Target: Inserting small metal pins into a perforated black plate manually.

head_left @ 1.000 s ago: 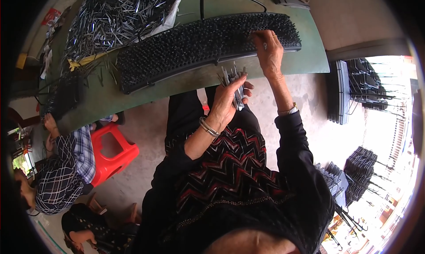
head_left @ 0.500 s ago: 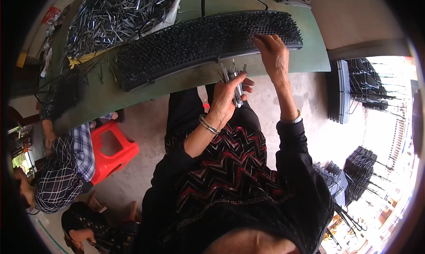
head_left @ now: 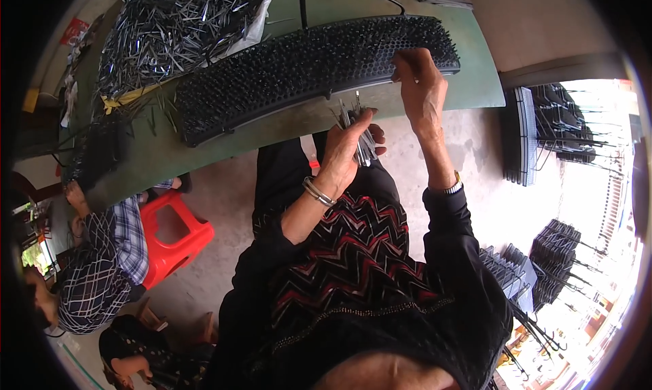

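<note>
My left hand is closed round a bunch of thin grey and dark strips, their ends sticking out above the thumb. It sits just off the table's near edge. At the right part of a long, curved black panel full of holes, my right hand has its fingertips pinched together. Whatever they pinch is too small or hidden to make out. Short dark pieces stand upright in most of the panel, while bare holes show beside my right fingertips.
A large heap of loose strips lies on a sheet at the table's far left. The green table carries the panel. To the left, another person sits by a red stool. Black racks with hooks stand at the right.
My right hand has shifted slightly and turned, still at the panel's right part. My left hand keeps its bunch nearly in place. The view has moved a little.
</note>
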A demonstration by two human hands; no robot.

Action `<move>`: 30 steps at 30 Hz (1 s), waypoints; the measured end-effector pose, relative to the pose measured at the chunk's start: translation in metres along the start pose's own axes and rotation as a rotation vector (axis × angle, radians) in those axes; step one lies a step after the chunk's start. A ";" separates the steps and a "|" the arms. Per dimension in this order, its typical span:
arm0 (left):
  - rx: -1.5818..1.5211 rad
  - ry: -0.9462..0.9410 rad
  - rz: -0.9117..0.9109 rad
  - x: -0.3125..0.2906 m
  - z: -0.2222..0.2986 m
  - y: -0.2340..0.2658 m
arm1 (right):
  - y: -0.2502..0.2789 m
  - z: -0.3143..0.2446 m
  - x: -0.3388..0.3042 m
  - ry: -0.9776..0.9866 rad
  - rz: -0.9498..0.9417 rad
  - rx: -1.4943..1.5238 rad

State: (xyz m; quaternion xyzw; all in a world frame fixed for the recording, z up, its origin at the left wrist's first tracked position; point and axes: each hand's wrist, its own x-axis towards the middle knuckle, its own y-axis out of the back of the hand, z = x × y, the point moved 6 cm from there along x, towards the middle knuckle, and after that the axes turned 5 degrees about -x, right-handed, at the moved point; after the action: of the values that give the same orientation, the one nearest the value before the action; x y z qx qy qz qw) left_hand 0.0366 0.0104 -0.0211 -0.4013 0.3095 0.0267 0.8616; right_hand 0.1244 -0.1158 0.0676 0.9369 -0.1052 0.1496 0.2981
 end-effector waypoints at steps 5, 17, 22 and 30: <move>0.028 0.039 -0.090 -0.002 0.000 -0.007 | -0.024 0.014 0.007 0.065 0.017 -0.059; 0.019 0.086 -0.121 -0.004 0.004 -0.005 | -0.019 0.007 -0.009 0.012 -0.378 -0.113; 0.039 0.043 -0.144 -0.004 0.004 -0.009 | -0.018 0.002 -0.022 -0.194 -0.675 0.134; 0.128 0.062 -0.056 0.007 -0.003 0.008 | 0.003 0.001 -0.005 -0.064 0.036 0.000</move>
State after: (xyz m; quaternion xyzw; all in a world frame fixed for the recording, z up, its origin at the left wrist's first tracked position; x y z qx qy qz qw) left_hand 0.0385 0.0122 -0.0321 -0.3547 0.3257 -0.0298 0.8759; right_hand 0.1187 -0.1181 0.0667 0.9391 -0.1314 0.1247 0.2921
